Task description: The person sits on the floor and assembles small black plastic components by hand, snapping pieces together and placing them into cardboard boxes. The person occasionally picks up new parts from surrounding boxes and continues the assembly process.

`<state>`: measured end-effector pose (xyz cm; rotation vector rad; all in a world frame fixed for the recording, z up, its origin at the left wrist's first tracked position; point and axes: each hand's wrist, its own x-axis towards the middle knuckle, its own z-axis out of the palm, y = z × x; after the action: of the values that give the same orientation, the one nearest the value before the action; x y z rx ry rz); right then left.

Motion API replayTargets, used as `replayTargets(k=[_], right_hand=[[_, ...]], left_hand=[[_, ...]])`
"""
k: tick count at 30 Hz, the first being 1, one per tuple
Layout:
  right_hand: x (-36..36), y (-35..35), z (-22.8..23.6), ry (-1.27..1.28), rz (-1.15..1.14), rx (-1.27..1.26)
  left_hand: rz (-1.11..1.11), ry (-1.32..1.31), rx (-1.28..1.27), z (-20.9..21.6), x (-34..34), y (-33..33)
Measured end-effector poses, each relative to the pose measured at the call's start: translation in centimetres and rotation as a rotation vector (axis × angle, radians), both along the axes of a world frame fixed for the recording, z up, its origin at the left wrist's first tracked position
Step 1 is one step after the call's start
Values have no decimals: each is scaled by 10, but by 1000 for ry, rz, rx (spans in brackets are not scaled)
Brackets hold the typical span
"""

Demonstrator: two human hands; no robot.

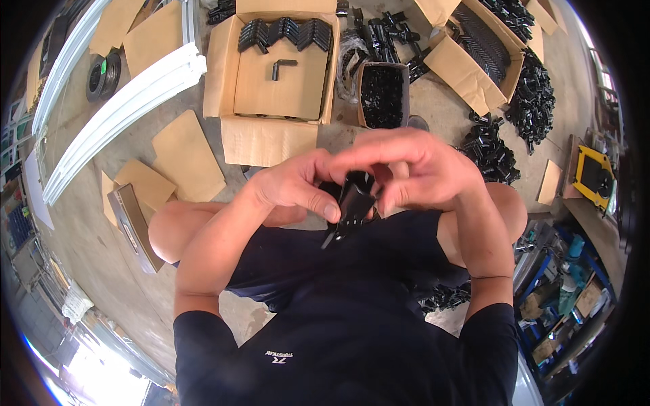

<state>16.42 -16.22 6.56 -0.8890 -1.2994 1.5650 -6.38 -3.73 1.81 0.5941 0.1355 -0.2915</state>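
Both hands meet over the person's lap and share one small part. The left hand [298,186] pinches a black angled bracket [352,206] with its thumb pressed on the part's flat face and its fingers curled behind, so this grip is clamped on the piece. The right hand [413,169] arches over the top of the same bracket, fingers bent down and closed around its upper end; how its fingertips sit on the far side is hidden. The bracket looks like moulded plastic or coated metal, smooth and slightly glossy, with a thin tab sticking out at its lower end. It hangs in the air between the hands, above the dark navy shirt and between the bare knees.

Beyond the hands, on the dusty concrete floor [108,223], stands an open cardboard box [277,88] with a flat brown sheet inside, one loose L-shaped bracket [283,66] lying on it and a row of stacked black brackets [284,32] along its far wall. Just to its right sits a small narrow box [382,95] filled with shiny black pieces. Further right another open carton [474,57] holds ridged black parts in rows, and a loose heap of black parts [491,149] spills over the floor near it. To the left lie long white profiles [115,111], smooth and slightly curved by the lens, flat cardboard offcuts [186,155] and a small black wheel [101,74].
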Motion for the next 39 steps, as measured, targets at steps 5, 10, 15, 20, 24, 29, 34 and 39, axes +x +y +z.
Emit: replayTargets(k=[5,10,15,20,24,29,34,39], right_hand=[[-6,1,17,-93,147,130],[-9,-7,10,139,39,25],[-21,-20,9,309,-196,-294],[-19,-5,2,-51,-414,-201],[-32,5,7,-170,-510,-271],[-35,6,-1,-468,-506,-225],[-36,6,1,-560,-561,-76],[-34,0,14,-702,-450,-99]], left_hand=[[-170,-131,-231,-6,-6,-11],[-61,-101,-360,11,1,-24],[53,-120,-270,-4,-1,-27],[326,151,27,-2,-1,-21],[617,249,228,-5,11,-29],[731,275,264,-20,13,-29],[778,208,232,-15,14,-26],[601,147,258,-21,8,-9]])
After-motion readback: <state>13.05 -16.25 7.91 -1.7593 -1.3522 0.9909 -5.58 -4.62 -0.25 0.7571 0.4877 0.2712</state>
